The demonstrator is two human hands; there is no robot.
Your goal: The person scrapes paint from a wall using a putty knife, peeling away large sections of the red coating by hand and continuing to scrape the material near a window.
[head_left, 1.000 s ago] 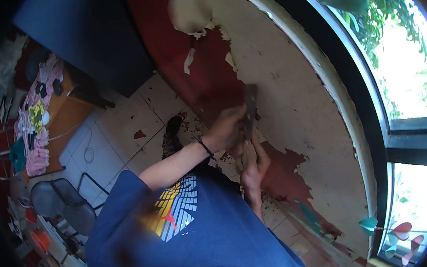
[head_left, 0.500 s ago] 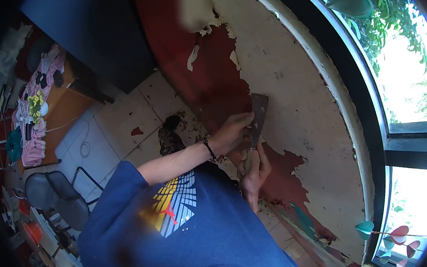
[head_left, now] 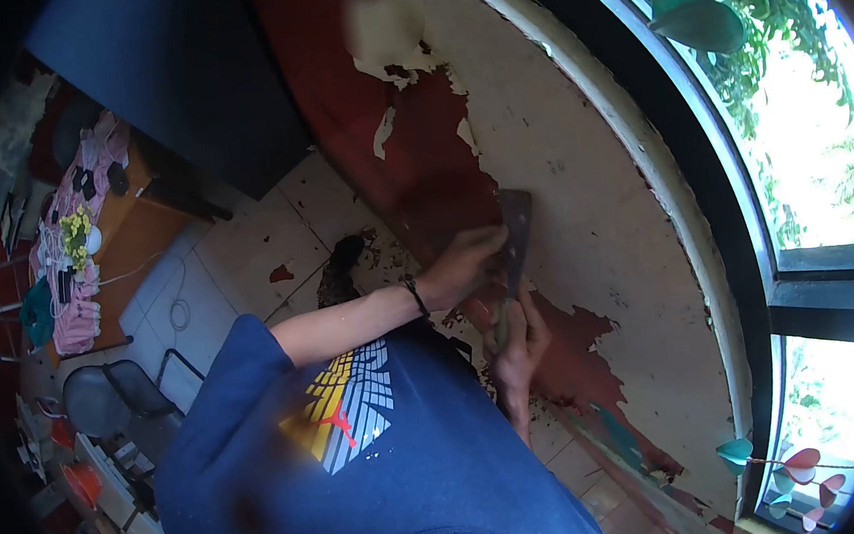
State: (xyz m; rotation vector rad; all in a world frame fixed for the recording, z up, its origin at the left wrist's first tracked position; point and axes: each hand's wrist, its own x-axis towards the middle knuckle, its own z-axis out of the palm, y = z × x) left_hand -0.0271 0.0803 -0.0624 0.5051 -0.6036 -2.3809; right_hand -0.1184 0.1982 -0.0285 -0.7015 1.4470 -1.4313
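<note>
A scraper with a wide flat metal blade point(head_left: 516, 222) lies against the wall, where pale paint meets a dark red patch. My right hand point(head_left: 519, 345) is closed round its handle, below the blade. From the left reaches my left hand point(head_left: 462, 267), a dark band on its wrist. Its fingers are curled at the blade's left edge and appear to grip it; the fingertips are partly hidden. Bare red wall point(head_left: 428, 156) shows beside the blade, with ragged pale paint point(head_left: 579, 155) to the right.
A window point(head_left: 814, 216) with heart-shaped garland leaves point(head_left: 695, 7) lies to the right. Paint flakes point(head_left: 281, 273) and a cable point(head_left: 180, 312) are on the tiled floor. A dark chair point(head_left: 106, 398), a cloth-covered wooden table point(head_left: 143, 229) and a large dark panel point(head_left: 182, 85) stand left.
My right hand and the scraper's handle have shifted slightly right and down, and the blade has turned a little. My left hand stays at the blade. The whole view has shifted slightly.
</note>
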